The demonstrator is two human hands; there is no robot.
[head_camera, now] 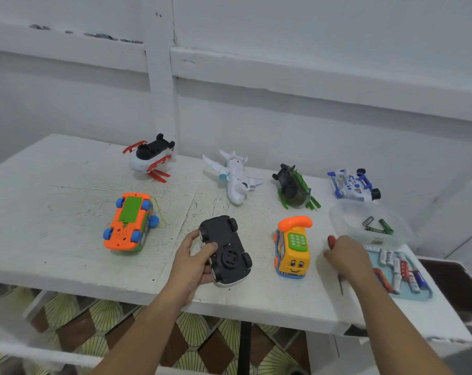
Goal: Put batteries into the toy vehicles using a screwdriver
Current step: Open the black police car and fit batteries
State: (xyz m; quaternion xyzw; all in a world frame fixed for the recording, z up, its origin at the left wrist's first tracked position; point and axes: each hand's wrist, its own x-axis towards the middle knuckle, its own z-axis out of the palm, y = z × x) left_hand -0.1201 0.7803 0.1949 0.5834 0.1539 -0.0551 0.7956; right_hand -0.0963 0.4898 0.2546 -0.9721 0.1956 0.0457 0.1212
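Note:
A black toy car (pixel 225 250) lies upside down near the table's front edge, wheels up. My left hand (pixel 194 262) grips its left side, thumb on the underside. To the right, my right hand (pixel 348 257) holds a screwdriver (pixel 331 242); its red handle end shows above my fist and the dark shaft points down below it. A yellow phone-bus toy (pixel 293 247) with an orange receiver stands between my hands. Loose batteries (pixel 400 269) lie on a light blue tray (pixel 425 295) right of my right hand.
On the white table (pixel 67 255) stand an upturned orange car (pixel 129 221), a red-white vehicle (pixel 150 156), a white plane (pixel 234 177), a green vehicle (pixel 294 186) and a blue-white racer (pixel 354 185). A clear tub (pixel 337 215) holds green batteries (pixel 378 226).

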